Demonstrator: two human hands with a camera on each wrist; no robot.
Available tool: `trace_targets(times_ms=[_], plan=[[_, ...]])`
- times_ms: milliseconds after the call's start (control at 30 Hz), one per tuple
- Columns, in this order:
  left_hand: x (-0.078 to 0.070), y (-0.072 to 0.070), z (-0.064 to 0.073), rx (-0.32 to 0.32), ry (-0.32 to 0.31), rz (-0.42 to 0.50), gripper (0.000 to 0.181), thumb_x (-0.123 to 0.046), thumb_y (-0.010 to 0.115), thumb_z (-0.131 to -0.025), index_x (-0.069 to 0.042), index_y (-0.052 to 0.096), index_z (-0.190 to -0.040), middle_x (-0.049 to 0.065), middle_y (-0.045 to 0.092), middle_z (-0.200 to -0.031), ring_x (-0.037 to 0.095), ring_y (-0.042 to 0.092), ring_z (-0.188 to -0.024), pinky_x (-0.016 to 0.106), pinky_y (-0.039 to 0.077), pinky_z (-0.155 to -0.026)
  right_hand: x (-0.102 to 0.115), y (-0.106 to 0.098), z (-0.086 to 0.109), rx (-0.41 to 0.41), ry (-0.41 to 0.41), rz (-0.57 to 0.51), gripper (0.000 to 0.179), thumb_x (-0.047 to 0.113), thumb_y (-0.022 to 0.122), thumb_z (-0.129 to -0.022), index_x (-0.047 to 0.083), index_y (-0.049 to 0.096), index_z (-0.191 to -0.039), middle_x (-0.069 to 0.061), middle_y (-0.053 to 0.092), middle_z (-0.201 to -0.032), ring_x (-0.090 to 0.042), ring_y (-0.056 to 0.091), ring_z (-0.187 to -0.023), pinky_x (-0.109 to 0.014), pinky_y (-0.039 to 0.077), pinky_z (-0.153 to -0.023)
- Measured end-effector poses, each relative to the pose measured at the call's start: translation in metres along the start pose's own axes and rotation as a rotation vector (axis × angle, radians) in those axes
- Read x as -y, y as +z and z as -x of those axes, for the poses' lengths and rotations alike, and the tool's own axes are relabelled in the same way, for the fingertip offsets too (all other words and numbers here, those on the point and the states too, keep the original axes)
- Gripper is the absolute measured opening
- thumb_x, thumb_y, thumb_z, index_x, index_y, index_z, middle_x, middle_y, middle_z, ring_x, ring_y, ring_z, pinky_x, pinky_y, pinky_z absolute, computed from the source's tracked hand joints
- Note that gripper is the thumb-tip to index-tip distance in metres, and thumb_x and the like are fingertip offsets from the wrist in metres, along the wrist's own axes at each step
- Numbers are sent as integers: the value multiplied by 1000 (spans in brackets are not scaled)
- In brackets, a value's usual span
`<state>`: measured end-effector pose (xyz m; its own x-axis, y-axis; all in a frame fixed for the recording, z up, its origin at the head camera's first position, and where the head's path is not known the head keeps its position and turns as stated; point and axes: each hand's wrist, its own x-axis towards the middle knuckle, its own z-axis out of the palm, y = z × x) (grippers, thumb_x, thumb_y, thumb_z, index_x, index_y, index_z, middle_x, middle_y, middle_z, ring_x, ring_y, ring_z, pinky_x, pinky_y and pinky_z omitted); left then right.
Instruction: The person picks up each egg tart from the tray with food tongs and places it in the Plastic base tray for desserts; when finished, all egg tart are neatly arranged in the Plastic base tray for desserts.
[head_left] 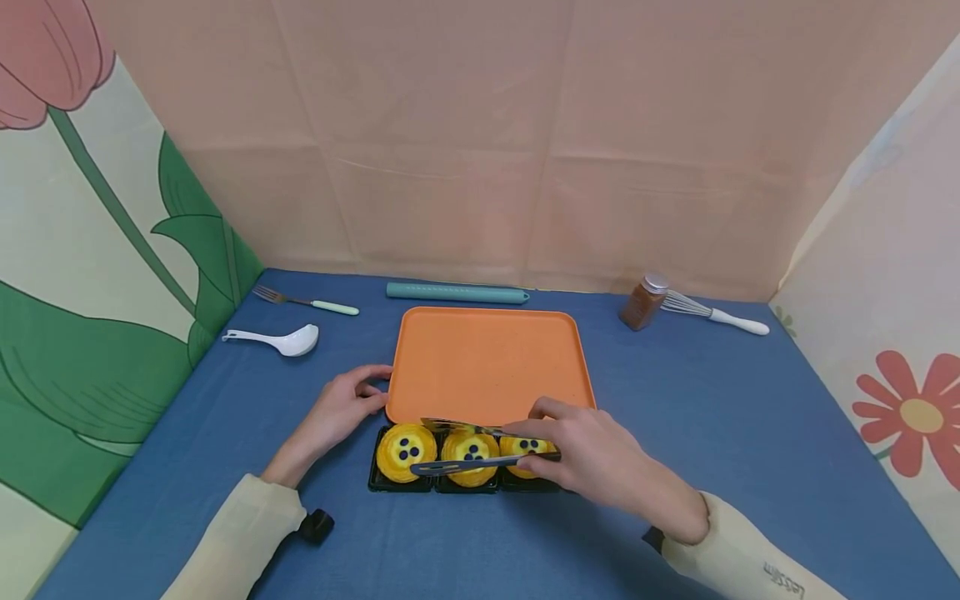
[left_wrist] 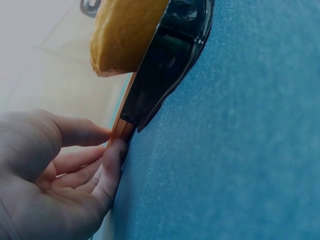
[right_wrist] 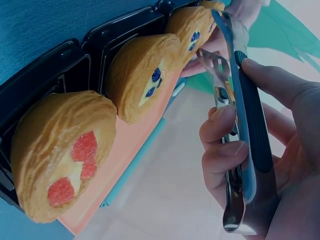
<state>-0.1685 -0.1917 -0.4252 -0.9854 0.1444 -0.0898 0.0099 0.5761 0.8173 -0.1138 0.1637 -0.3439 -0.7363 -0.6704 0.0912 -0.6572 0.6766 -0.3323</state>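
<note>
In the head view an orange tray (head_left: 487, 358) lies on the blue cloth. Along its near edge runs a black plastic container (head_left: 380, 480) with compartments holding yellow tarts (head_left: 406, 454) topped with dark berries. A tart with red berries (right_wrist: 50, 150) shows in the right wrist view; in the head view my right hand covers it. My left hand (head_left: 341, 408) pinches the tray's near left edge between thumb and fingers. My right hand (head_left: 596, 454) grips metal tongs (head_left: 457, 467) with dark handles. Their spread arms point left, over the middle tart, with nothing between the tips.
Behind the tray lies a long teal tube (head_left: 457, 292). A fork (head_left: 330, 307) and a white ladle (head_left: 292, 341) are at the back left. At the back right, a jar of brown contents (head_left: 642, 305) stands beside a whisk (head_left: 720, 317). Cloth walls (head_left: 450, 167) enclose the table.
</note>
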Motion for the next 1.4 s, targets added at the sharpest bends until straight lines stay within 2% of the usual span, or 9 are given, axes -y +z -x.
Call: trace_targets(times_ms=[300, 500, 600, 800, 1067, 1233, 1400], plan=[[-1, 0, 1, 3, 1, 2, 46, -14, 65, -99, -3, 55, -142, 7, 72, -104, 19, 66, -89, 38, 48, -81, -6, -2, 10, -81, 22, -53, 41, 32, 79, -90, 29, 71, -130, 6, 61, -101, 1, 46, -60, -23, 41, -51], [-2, 0, 1, -2, -5, 6, 46, -15, 66, -99, -3, 55, -142, 8, 72, -105, 19, 66, -90, 39, 48, -81, -15, -4, 22, -183, 53, -42, 42, 31, 82, -87, 31, 72, -128, 11, 58, -98, 0, 44, -61, -22, 39, -50], [-2, 1, 1, 1, -7, 11, 47, -17, 66, -99, -4, 55, -143, 7, 72, -105, 19, 66, -91, 39, 48, -81, -20, -5, 31, -219, 88, -34, 41, 29, 83, -86, 31, 73, -126, 13, 57, -97, 0, 44, -61, -22, 39, -50], [0, 0, 1, -1, -5, 16, 47, -15, 66, -99, -4, 55, -143, 7, 72, -104, 19, 66, -90, 38, 48, -81, -32, -6, 50, -241, 187, -59, 42, 25, 85, -84, 28, 74, -125, 9, 61, -101, 1, 50, -66, -21, 43, -51], [1, 1, -1, -2, -11, 13, 47, -15, 66, -99, -5, 55, -143, 7, 72, -104, 19, 66, -90, 38, 48, -80, -57, -9, 79, -317, 280, -37, 41, 22, 85, -84, 29, 74, -123, 15, 58, -96, -2, 48, -63, -23, 39, -50], [1, 1, -1, 0, -13, 13, 47, -14, 66, -99, -5, 55, -143, 7, 72, -104, 19, 66, -90, 38, 48, -80, -77, -8, 99, -382, 317, 36, 40, 24, 85, -84, 25, 75, -122, 11, 61, -97, 0, 49, -65, -24, 40, -51], [1, 1, 0, 1, -15, 17, 47, -14, 66, -99, -4, 55, -143, 8, 72, -105, 19, 66, -90, 38, 49, -79, -98, -8, 113, -395, 388, 84, 39, 27, 84, -84, 21, 75, -121, 8, 61, -91, -2, 46, -61, -26, 37, -49]])
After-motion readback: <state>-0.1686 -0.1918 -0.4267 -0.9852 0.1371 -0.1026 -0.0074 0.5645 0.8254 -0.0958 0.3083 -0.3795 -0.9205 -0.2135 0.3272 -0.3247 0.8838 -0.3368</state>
